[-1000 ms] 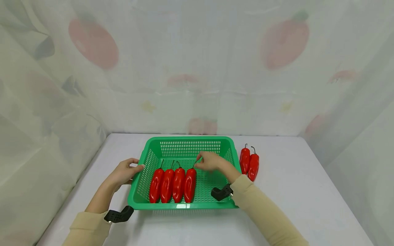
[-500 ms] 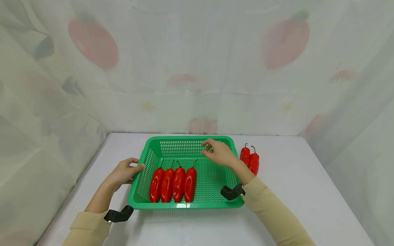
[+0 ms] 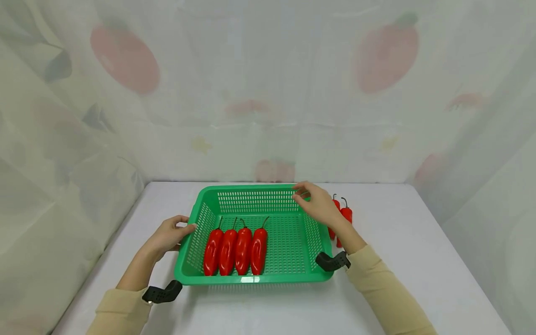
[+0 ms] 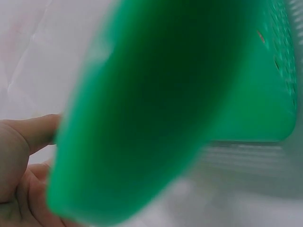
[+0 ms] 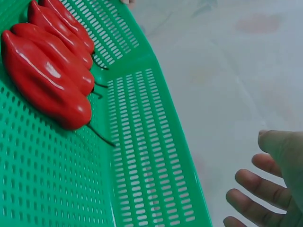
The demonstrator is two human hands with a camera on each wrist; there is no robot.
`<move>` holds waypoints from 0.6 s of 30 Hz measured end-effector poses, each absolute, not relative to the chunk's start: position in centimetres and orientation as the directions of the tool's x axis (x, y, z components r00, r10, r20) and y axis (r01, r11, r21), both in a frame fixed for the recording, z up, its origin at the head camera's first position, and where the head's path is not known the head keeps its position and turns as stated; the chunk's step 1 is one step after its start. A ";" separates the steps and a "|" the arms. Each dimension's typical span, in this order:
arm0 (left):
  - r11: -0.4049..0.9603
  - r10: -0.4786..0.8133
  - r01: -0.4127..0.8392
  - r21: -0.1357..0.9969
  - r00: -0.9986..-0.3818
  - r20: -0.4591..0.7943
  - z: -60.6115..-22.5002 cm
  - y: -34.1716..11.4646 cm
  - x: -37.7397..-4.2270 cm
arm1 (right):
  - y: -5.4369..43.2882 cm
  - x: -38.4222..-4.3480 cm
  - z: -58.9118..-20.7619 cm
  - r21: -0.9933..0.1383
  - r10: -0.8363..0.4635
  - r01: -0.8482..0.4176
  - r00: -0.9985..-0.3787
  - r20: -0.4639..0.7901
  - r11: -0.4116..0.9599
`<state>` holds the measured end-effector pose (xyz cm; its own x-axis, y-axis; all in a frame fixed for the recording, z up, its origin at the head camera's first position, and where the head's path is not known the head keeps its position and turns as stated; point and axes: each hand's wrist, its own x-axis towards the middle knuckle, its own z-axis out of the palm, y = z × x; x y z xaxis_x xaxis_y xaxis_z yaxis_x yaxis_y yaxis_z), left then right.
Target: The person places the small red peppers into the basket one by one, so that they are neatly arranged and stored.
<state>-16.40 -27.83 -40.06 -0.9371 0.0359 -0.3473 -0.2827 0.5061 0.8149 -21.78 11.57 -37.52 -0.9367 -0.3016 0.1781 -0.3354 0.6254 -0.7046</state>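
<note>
My left hand (image 3: 167, 236) grips the left rim of a green plastic basket (image 3: 289, 279), thumb over the edge and fingers at its outer side. In the left wrist view the rim (image 4: 142, 109) fills the middle, blurred, and hides part of that hand. Several red chili peppers (image 3: 243, 251) lie side by side in the basket's left half, stems pointing away from me. Above the basket's back right corner hovers my right hand (image 3: 320, 204), holding nothing. Its fingers (image 5: 260, 187) are spread and loosely bent in the right wrist view, outside the basket's wall.
Two more red chili peppers (image 3: 346, 214) lie on the white table (image 3: 402, 242) just right of the basket, partly hidden behind my right hand and wrist. A pale printed curtain (image 3: 268, 93) hangs behind the table and along both sides.
My right hand has let go of the rightmost pepper's stem, then moved up and right toward the basket's back right corner. The pepper stays in the basket. My left hand has not moved.
</note>
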 end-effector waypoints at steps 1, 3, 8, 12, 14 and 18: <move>0.507 0.036 -0.283 0.815 -0.937 -0.348 -40.1 -27.8 -16.4 | 11.9 -21.8 -37.6 -0.706 -0.292 -0.334 -0.938 0.186 0.624; 0.505 0.037 -0.281 0.816 -0.938 -0.346 -40.0 -27.8 -16.3 | 12.4 -21.8 -37.8 -0.712 -0.272 -0.334 -0.940 0.206 0.618; 0.503 0.037 -0.280 0.818 -0.938 -0.344 -40.0 -27.8 -16.4 | 13.7 -21.8 -38.1 -0.720 -0.228 -0.349 -0.937 0.264 0.600; 0.504 0.036 -0.281 0.817 -0.938 -0.344 -40.1 -27.8 -16.4 | 14.7 -21.9 -38.5 -0.734 -0.189 -0.344 -0.938 0.289 0.585; 0.505 0.037 -0.280 0.816 -0.938 -0.345 -40.1 -27.9 -16.4 | 15.2 -21.9 -38.7 -0.740 -0.169 -0.342 -0.939 0.301 0.580; 0.508 0.039 -0.279 0.815 -0.938 -0.345 -40.1 -27.9 -16.5 | 16.2 -21.9 -39.3 -0.743 -0.103 -0.335 -0.934 0.341 0.579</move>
<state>-16.46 -27.92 -40.13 -0.9377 0.0391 -0.3452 -0.2789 0.5078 0.8151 -21.91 16.22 -39.26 -0.9343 -0.1030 0.3412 -0.3352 0.5792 -0.7431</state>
